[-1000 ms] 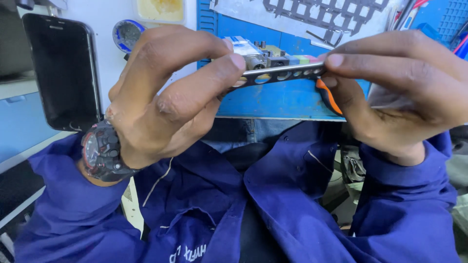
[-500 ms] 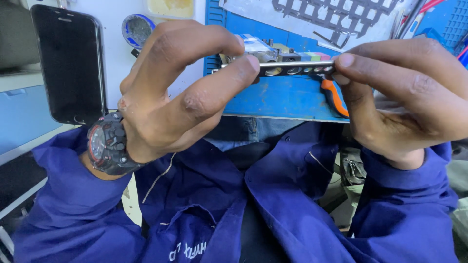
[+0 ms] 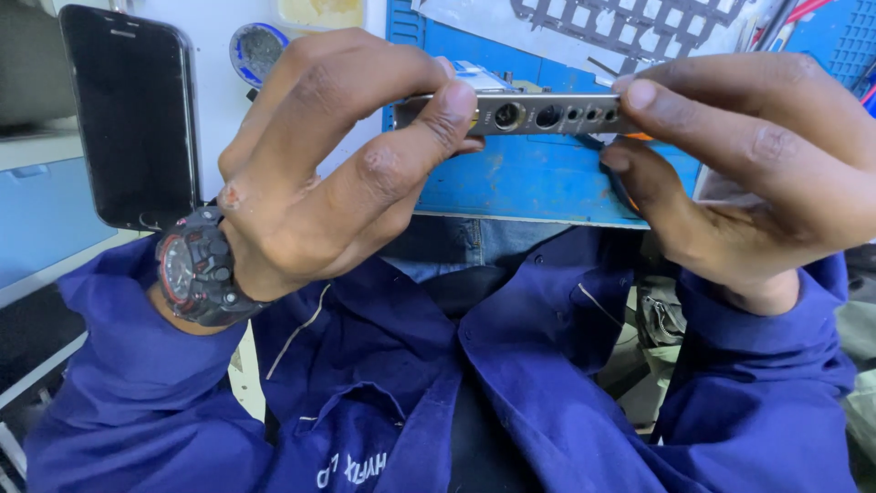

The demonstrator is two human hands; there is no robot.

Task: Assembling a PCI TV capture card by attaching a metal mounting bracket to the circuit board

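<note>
The left hand (image 3: 338, 173) grips the left end of a slim metal phone frame (image 3: 538, 116), with the thumb pressed against its near edge and the fingers curled over the top. The right hand (image 3: 757, 173) holds the right end of the same frame, pinching it between the index finger above and the thumb below. The frame is held level between both hands, raised clear of the surface, edge-on to the camera. Its near edge shows one larger round opening, a second round opening beside it, and a row of smaller holes toward the right. An orange tool (image 3: 639, 137) shows just under the right fingers; only a small part is visible, and whether the right hand holds it cannot be told. A black watch (image 3: 196, 269) with red accents sits on the left wrist. Both arms wear dark blue sleeves (image 3: 137, 365), and the same blue garment fills the lower part of the view. Behind the frame lies a blue mat (image 3: 538, 178) on the surface, worn and scuffed. On the far part of the mat rests a grey perforated sheet (image 3: 639, 18). To the left of the left hand, a black phone (image 3: 132, 114) with a dark screen stands upright. Between the phone and the mat, a small round tin (image 3: 255, 50) rests near the far edge.
</note>
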